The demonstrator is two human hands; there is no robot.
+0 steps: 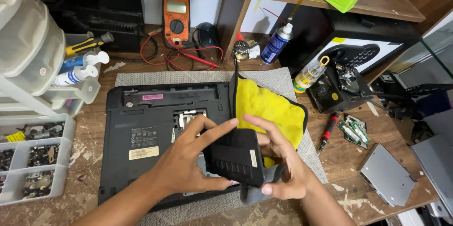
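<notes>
A black laptop [141, 131] lies upside down on a grey mat [278, 82], its underside showing an open bay [188, 117]. Both my hands hold a black plastic cover panel [238, 157] tilted above the laptop's right part. My left hand [188, 160] grips the panel's left edge, with the index finger stretched over its top. From the right, my right hand [283, 160] supports it, fingers behind and under it. A yellow cloth [269, 108] with dark trim lies just behind the panel.
An orange multimeter [176, 16] with red leads, a blue spray can [276, 44], a small bottle [309, 75], a red screwdriver [329, 131], memory modules [355, 130], a silver drive [387, 174] and a black device [339, 86] surround the mat. Parts trays [33, 160] stand left.
</notes>
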